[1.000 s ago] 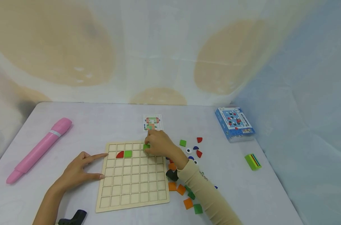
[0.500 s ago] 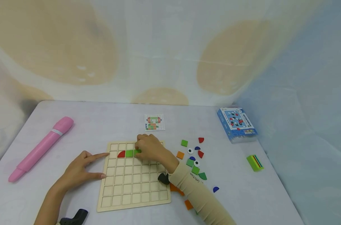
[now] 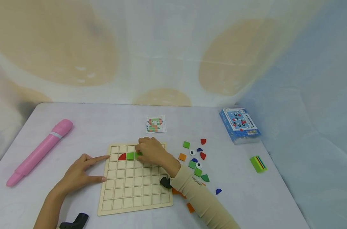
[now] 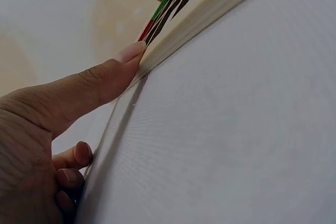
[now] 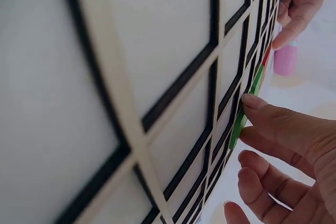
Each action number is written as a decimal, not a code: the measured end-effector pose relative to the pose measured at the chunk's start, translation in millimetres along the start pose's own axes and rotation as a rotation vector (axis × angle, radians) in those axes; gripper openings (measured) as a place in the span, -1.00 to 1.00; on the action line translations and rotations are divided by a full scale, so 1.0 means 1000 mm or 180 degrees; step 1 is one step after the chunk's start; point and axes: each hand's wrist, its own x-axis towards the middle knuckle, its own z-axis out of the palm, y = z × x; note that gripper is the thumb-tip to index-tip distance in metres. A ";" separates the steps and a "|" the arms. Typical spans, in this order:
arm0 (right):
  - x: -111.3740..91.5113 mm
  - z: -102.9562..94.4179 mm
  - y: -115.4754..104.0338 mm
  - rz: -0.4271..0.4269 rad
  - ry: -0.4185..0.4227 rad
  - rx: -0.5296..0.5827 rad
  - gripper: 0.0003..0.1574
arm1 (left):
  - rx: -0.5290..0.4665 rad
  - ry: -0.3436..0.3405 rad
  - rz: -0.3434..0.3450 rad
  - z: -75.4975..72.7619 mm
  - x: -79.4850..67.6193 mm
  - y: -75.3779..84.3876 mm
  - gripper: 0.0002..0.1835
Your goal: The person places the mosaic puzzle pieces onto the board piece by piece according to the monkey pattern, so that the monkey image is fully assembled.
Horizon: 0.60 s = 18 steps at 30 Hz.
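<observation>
A wooden grid board (image 3: 133,192) lies on the white table. In its second row sit a red quarter-circle tile (image 3: 122,156) and a green square tile (image 3: 130,156). My right hand (image 3: 152,152) reaches over the board and pinches another green square tile (image 5: 238,128) at the cell just right of these, its thumb and forefinger on the piece in the right wrist view. My left hand (image 3: 79,173) braces the board's left edge, forefinger and thumb stretched out and touching it. The thumb (image 4: 107,74) presses that edge in the left wrist view.
Loose tiles, including an orange square (image 3: 182,157) and a white eye disc (image 3: 192,152), lie right of the board. A pattern card (image 3: 156,124) is behind it. A pink pen-shaped object (image 3: 40,152), a blue box (image 3: 239,125) and a lime-green block (image 3: 258,164) lie farther out.
My right hand has carried the green square tile left across the board, to beside the first green one. For the last half second it has hardly moved. The left hand stays put.
</observation>
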 end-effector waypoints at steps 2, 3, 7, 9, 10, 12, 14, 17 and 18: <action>0.000 -0.001 -0.001 0.0003 -0.0022 0.0012 -0.79 | -0.0006 -0.0008 -0.0014 0.000 0.000 0.000 -0.12; 0.001 -0.001 0.000 0.0011 -0.0035 0.0032 -0.79 | 0.0003 -0.0012 -0.0018 0.000 0.001 -0.001 -0.12; 0.000 -0.002 0.001 0.0044 -0.0132 0.0120 -0.73 | 0.0009 -0.0040 -0.0032 -0.001 0.002 0.000 -0.11; -0.001 -0.003 0.003 0.0069 -0.0147 0.0140 -0.70 | 0.0016 -0.0059 -0.0046 -0.002 0.002 0.000 -0.11; -0.003 -0.004 0.004 0.0091 -0.0138 0.0164 -0.68 | 0.0016 -0.0064 -0.0056 -0.002 0.003 0.001 -0.11; -0.006 -0.005 0.009 0.0140 -0.0095 0.0193 -0.67 | 0.0016 -0.0077 -0.0071 -0.002 0.002 0.001 -0.10; -0.011 -0.007 0.016 0.0217 -0.0037 0.0227 -0.68 | 0.0016 -0.0091 -0.0092 -0.003 0.002 0.002 -0.10; -0.019 -0.010 0.029 0.0341 0.0006 0.0246 -0.67 | 0.0003 -0.0111 -0.0105 -0.002 0.002 0.002 -0.10; -0.023 -0.012 0.033 0.0386 0.0013 0.0244 -0.67 | -0.0002 -0.0115 -0.0110 -0.002 0.002 0.002 -0.10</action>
